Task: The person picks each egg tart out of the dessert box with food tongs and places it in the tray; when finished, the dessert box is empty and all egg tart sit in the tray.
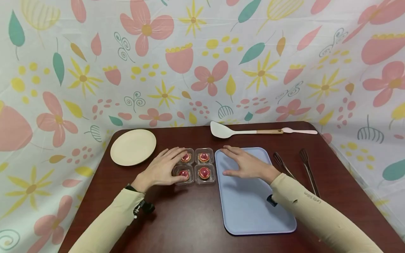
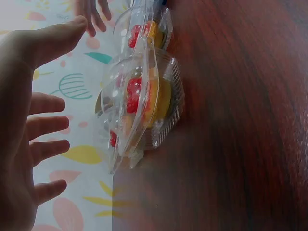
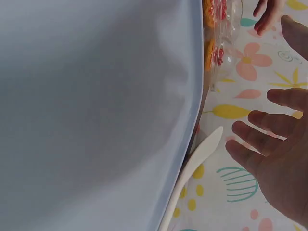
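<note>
Two empty hands hover, the left hand (image 1: 164,167) over small boxed tarts (image 1: 204,173), the right hand (image 1: 248,164) over a blue tray (image 1: 256,211).
From where I stand, the four clear plastic boxes (image 1: 197,166) sit on the dark surface (image 1: 183,214) in a tight two-by-two block, just beside the tray's left edge; the left hand partly covers the two left ones. Its fingers (image 2: 50,125) are apart and hold nothing, clear of the domed lids; the right hand's fingers (image 3: 257,137) are likewise loosely spread, with nothing in them. I'd judge each box light, its thin plastic slick and easily dented, and the red-topped tart inside delicate and prone to sliding. The best hold looks to be a gentle pinch on opposite sides at the stiffer rim, kept level, rather than a squeeze on the dome.
</note>
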Motion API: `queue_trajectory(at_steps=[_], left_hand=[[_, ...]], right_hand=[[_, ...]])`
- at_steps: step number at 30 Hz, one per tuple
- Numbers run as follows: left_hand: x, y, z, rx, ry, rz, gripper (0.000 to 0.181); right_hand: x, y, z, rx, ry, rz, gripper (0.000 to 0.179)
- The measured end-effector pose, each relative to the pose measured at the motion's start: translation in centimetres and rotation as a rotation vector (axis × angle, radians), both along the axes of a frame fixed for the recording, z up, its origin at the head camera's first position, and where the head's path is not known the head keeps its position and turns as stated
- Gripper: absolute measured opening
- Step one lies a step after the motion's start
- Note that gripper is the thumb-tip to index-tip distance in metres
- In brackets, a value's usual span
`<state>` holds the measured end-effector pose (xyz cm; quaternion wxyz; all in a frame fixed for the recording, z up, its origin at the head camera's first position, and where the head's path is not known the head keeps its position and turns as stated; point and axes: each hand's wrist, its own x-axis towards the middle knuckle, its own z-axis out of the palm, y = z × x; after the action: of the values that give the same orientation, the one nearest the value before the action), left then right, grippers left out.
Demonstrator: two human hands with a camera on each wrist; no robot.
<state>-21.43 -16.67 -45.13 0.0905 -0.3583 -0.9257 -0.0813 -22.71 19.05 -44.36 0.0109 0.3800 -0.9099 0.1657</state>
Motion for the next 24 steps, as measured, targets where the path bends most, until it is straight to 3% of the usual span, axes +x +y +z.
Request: queue_trajectory(at_steps=[10,24], left_hand=[[-0.2,1.2,-0.7,0.015,-0.041,-0.028,0.09],[-0.5,2.7,-1.4,0.004,-0.095,-0.035,0.089]], right_hand=[[-0.3,-1.6,-1.3,-0.105,-0.002,0.025,0.068],[-1.1,-3.4,-2.2,-0.135,-0.088,0.023,0.053]])
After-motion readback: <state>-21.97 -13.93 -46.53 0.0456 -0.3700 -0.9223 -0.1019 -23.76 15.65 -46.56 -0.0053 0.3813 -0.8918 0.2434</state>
